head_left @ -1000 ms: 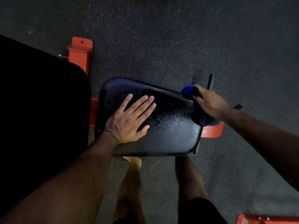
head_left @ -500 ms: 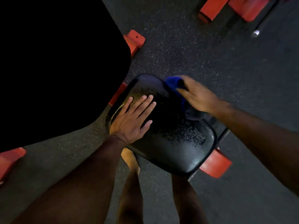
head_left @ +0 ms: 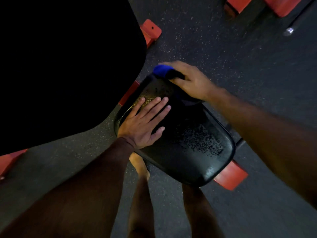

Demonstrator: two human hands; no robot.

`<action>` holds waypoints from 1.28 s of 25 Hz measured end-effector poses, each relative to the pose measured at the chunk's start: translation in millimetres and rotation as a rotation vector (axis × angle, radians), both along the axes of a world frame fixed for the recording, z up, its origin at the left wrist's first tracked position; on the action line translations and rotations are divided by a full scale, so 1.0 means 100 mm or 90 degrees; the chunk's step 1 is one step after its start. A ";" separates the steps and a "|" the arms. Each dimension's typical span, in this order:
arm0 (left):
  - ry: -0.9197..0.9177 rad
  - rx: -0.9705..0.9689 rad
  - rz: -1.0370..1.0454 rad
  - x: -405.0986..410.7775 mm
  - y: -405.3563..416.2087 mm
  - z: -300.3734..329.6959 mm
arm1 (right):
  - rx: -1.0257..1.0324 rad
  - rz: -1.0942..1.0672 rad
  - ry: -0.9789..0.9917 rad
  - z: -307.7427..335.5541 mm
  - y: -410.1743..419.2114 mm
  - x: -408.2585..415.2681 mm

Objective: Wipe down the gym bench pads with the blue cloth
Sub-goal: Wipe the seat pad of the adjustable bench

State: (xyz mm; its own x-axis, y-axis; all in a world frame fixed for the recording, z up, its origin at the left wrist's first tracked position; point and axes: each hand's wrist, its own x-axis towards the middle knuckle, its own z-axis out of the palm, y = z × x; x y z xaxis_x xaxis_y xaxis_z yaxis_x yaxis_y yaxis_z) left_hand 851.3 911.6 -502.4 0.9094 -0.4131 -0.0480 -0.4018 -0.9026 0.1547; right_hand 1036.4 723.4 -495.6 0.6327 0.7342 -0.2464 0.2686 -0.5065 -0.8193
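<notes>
Right hand (head_left: 188, 81) gripping blue cloth (head_left: 161, 70) now at pad (head_left: 188, 148) corner, left hand (head_left: 142, 122) spread flat

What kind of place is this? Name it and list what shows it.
Most likely a gym floor. A black padded bench seat sits on red metal frame parts, the ground is dark speckled rubber flooring, and more red equipment bases stand further off.

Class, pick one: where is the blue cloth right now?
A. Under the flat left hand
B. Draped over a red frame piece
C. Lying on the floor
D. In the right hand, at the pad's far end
D: the right hand grips the blue cloth at the far end of the seat pad, while the left hand lies flat and bare.
</notes>
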 end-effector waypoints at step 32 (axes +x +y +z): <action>-0.015 -0.027 -0.015 -0.05 0.03 -0.04 | -0.371 -0.611 -0.190 0.50 -1.06 -2.06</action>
State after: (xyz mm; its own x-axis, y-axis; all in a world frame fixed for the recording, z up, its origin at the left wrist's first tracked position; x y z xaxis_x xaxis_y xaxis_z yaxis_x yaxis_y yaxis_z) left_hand 846.1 915.1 -506.0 0.9001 -0.4357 -0.0086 -0.4269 -0.8855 0.1833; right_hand 830.9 617.0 -445.7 0.9575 -0.2543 -0.1360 -0.2870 -0.8863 -0.3635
